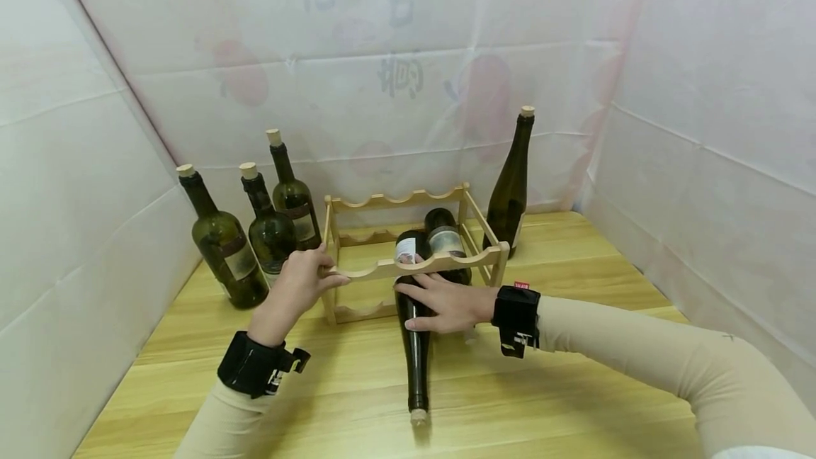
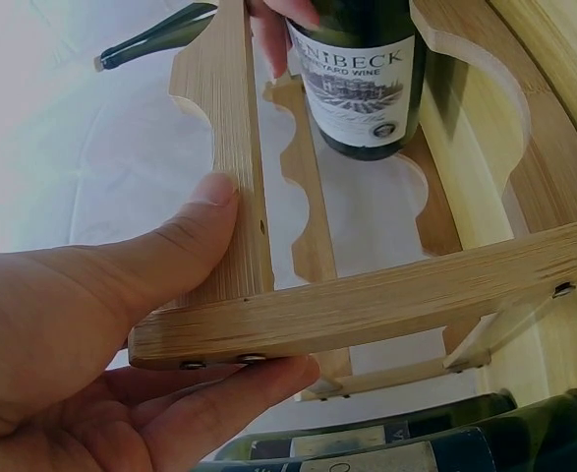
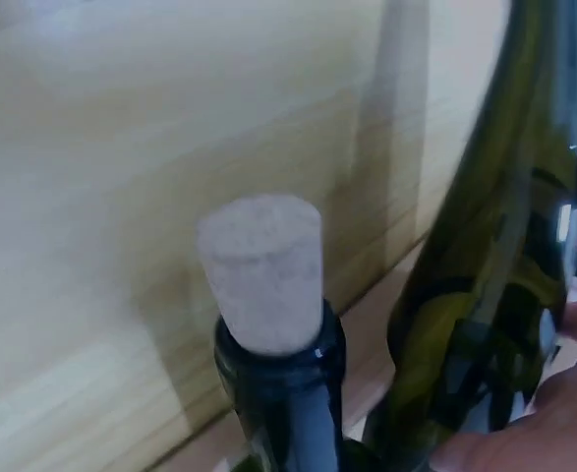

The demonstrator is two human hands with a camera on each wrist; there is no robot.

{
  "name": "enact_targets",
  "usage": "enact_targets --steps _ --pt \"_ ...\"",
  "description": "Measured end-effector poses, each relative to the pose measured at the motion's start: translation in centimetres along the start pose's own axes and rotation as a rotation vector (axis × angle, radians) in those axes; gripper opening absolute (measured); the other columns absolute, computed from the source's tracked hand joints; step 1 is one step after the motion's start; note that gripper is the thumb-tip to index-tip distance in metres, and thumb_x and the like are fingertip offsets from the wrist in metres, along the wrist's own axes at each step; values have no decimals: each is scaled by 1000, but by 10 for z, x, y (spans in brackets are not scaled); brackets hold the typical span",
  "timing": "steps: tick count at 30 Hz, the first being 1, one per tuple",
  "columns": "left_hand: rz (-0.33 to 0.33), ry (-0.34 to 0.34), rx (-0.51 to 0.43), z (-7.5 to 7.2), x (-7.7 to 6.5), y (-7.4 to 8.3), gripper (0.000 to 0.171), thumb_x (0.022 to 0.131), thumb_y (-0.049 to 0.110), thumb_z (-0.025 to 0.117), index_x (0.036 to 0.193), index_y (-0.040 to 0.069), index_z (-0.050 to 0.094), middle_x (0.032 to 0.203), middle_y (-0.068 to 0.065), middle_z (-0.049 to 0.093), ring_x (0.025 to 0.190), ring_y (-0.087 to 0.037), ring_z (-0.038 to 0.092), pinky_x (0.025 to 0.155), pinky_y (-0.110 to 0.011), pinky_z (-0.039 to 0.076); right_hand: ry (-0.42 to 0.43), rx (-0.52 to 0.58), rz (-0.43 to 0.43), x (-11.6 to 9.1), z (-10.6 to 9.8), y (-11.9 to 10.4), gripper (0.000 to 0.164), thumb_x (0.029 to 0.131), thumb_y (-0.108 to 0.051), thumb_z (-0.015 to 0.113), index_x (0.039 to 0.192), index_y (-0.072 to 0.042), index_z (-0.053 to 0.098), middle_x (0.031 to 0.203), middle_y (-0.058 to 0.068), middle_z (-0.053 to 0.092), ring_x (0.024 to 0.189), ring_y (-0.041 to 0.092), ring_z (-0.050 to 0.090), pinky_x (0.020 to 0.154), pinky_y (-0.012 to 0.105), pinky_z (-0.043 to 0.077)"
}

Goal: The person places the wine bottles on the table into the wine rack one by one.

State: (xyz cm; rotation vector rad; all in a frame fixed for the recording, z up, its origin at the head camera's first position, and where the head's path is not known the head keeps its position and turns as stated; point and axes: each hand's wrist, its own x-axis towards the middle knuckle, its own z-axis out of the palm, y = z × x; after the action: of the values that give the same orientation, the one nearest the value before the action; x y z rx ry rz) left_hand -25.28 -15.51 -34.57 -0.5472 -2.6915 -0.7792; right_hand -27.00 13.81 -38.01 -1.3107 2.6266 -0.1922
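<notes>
Your left hand (image 1: 298,282) pinches the front left corner of the wooden rack (image 1: 382,269), its thumb on the upper front rail and its fingers beneath the corner. Your right hand (image 1: 449,303) is partly closed round the body of a dark bottle (image 1: 416,360), thumb on one side and fingers on the other. That bottle lies below the rack's upper front rail, its base inside the frame, its corked neck pointing out towards you over the surface (image 1: 542,409); you cannot tell whether it rests in a notch of the lower rail. Its pale label faces up in the left wrist view. Just to its right, a second bottle (image 1: 445,239) lies in the rack the same way, its cork (image 1: 470,335) showing past your right hand. Three corked bottles stand upright to the left of the rack: a front one (image 1: 231,257), a middle one (image 1: 270,229) and a back one (image 1: 296,207). A tall corked bottle (image 1: 508,193) stands just beyond the rack's right side, near the white sheet (image 1: 408,126).
</notes>
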Motion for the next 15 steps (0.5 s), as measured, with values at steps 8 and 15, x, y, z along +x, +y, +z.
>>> enact_targets --steps 8,15 --pt "-2 -2 3 1 0 1 14 77 23 78 78 10 73 103 -23 68 121 -35 48 59 -31 53 9 38 -23 -4 -6 1 62 105 -40 34 155 -9 13 158 18 7 142 29 12 111 46 24" --pt "-2 10 25 1 0 0 15 76 23 78 76 10 72 104 -24 67 114 -36 55 57 -32 51 -33 45 -3 -7 -7 2 57 105 -34 34 153 -7 20 155 22 18 142 30 15 111 44 24"
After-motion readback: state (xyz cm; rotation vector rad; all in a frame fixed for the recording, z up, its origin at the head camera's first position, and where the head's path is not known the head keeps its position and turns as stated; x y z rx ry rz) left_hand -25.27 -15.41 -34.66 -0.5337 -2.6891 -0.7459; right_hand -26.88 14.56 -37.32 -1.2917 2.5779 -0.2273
